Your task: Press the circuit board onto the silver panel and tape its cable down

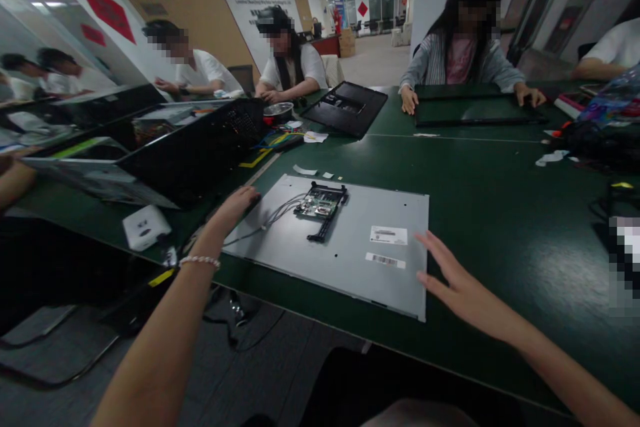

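Observation:
A silver-grey flat display panel (370, 273) lies back side up on the green table before me. On it sit a small green circuit board (320, 203) and a black plastic bracket (325, 227), with grey cables (280, 213) running to the panel's left edge. My left hand (233, 210), a beaded bracelet at its wrist, is by that left edge, fingers stretched forward; its fingertips are partly hidden. At the right edge my right hand (453, 280) is open, thumb and fingers apart, fingertips at the rim. Two white labels (389, 235) are near it.
A black open casing (195, 147) stands at left beside a white box-shaped device (146, 227). A black plastic cover (345, 110) lies at the back. Across the green table (500, 213), a person's hands rest on a black frame (480, 121). Cables and plastic wrap (610, 107) lie far right.

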`<action>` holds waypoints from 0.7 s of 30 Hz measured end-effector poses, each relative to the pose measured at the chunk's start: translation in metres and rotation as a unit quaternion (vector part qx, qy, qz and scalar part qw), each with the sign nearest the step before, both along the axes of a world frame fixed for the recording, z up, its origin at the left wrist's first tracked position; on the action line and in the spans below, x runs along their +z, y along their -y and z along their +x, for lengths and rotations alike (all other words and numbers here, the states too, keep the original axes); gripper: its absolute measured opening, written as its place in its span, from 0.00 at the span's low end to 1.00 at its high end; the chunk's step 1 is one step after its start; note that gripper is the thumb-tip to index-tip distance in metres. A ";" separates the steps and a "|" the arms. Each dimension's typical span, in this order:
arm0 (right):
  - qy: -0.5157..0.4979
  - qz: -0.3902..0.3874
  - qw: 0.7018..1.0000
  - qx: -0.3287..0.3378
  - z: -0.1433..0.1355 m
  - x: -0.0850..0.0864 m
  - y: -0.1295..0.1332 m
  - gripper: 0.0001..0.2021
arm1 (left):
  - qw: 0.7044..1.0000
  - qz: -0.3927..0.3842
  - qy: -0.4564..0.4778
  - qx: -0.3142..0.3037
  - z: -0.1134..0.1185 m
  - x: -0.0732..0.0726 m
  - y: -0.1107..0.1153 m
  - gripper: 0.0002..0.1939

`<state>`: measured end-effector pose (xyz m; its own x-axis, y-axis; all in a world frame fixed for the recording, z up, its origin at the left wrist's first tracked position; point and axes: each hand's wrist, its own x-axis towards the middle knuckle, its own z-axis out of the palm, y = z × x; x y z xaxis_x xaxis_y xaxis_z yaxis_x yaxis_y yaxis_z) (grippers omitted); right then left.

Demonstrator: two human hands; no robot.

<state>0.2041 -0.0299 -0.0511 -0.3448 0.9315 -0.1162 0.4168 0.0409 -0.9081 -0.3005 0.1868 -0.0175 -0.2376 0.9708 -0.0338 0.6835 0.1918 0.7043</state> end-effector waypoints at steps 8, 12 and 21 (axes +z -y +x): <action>-0.340 -0.153 0.906 -0.200 -0.001 0.000 -0.015 0.42 | 0.981 -0.086 0.172 0.016 0.008 0.010 0.004 0.21; -0.381 -0.152 0.890 -0.201 -0.007 0.000 -0.014 0.45 | 0.973 -0.095 0.207 0.031 0.008 0.009 0.003 0.20; -0.414 -0.119 0.860 -0.273 0.011 -0.001 0.000 0.39 | 0.957 -0.105 0.266 0.046 0.025 0.005 0.019 0.18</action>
<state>0.2156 -0.0299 -0.0522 0.0792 0.9646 -0.2515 -0.4797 -0.1843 -0.8578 -0.2757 0.1677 -0.0124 -0.2172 0.9049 -0.3660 0.2115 0.4097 0.8874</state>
